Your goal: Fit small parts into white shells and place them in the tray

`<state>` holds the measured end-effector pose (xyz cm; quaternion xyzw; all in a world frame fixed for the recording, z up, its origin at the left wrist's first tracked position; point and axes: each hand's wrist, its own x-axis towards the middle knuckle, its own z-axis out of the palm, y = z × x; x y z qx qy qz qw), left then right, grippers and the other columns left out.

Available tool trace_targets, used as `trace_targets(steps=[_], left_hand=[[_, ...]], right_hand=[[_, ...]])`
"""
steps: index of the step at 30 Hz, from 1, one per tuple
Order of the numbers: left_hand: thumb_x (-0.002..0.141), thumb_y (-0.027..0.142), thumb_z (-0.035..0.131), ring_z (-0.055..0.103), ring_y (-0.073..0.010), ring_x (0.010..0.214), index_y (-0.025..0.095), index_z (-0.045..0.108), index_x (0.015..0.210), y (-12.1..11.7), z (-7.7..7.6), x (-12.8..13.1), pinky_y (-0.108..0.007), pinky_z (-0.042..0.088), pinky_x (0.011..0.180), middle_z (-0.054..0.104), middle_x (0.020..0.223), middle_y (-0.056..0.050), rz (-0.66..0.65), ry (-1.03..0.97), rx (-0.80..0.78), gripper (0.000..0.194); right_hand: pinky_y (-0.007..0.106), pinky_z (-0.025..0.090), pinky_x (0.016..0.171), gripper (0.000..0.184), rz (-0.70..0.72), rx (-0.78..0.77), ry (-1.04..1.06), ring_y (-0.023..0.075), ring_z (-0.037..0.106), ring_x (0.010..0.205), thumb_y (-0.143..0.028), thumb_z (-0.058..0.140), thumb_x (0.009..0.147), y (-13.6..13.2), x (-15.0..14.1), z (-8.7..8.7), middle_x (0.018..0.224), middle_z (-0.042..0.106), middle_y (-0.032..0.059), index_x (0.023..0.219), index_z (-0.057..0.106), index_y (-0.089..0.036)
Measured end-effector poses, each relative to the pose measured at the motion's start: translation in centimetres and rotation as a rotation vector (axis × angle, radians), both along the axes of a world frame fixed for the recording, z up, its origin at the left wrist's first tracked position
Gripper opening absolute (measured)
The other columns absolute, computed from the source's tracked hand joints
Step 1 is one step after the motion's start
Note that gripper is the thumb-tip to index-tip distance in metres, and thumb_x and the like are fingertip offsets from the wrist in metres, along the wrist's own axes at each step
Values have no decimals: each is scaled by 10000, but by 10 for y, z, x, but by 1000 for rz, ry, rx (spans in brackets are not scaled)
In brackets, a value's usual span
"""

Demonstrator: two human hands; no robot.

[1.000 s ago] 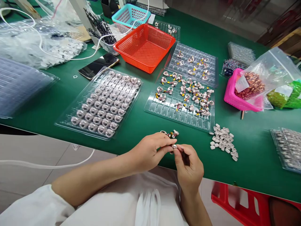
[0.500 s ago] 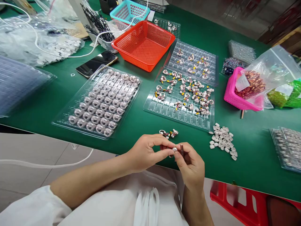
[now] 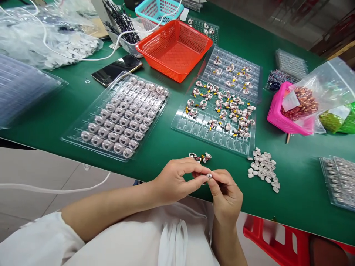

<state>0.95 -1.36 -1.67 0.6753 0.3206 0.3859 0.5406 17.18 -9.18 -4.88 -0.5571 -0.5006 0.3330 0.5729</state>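
My left hand (image 3: 180,181) is closed in a pinch, thumb and forefinger on a small shiny, silvery rounded shell (image 3: 209,176). From the other side, the thumb and forefinger of my right hand (image 3: 227,195) grip the same shell. The fingers cover much of it. Just beyond the fingertips, a small cluster of wired earphone parts (image 3: 205,157) lies on the green table (image 3: 155,155). To the right of my right hand is a loose pile of small whitish caps (image 3: 262,165).
A clear tray of rounded shells (image 3: 119,122) lies at left, near a phone (image 3: 116,70). Beyond my hands are trays of wired earphone parts (image 3: 213,136) and a red basket (image 3: 177,55). A pink basket (image 3: 288,123) and another filled tray (image 3: 338,181) stand right.
A brown stick-like thing that stood up from my right hand no longer shows. My right fingers have closed in on the shell. The view has shifted slightly.
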Motion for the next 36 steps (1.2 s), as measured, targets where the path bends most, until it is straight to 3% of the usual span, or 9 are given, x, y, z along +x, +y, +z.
trace_targets(steps=[12,16,24,32,36], left_hand=[[880,78,698,751,-162,769,152,786,997,5,-2,-1,-262,586,779,824,868,-69,-2,-45,233,163],[881,76,703,755,-170,780,160,790,1007,3,-4,-2,-277,591,792,829,888,-75,5,-58,228,175],[864,110,716,711,-180,730,108,817,946,3,2,-6,-285,569,739,803,779,-89,-37,-32,5,129],[706,147,835,741,-163,723,150,800,900,22,14,-14,-245,579,721,806,756,-18,-247,-7,-663,197],[643,103,859,739,-146,681,149,789,841,29,13,-16,-229,575,704,791,687,7,-356,-14,-792,214]], right_hand=[[261,530,662,274,8,35,-42,153,669,862,-45,696,882,-1,2,0,936,715,18,1036,733,-268],[245,521,630,287,14,59,-146,144,674,841,-19,691,874,0,3,6,945,716,20,1031,726,-257],[231,508,565,323,85,157,-398,137,674,786,19,664,867,2,7,16,964,719,42,1067,697,-233],[222,544,627,282,278,49,-273,139,690,806,-7,648,889,4,12,29,898,733,30,1041,707,-238],[222,540,617,297,343,45,-202,136,687,763,1,661,874,3,12,30,865,737,29,1043,722,-235]])
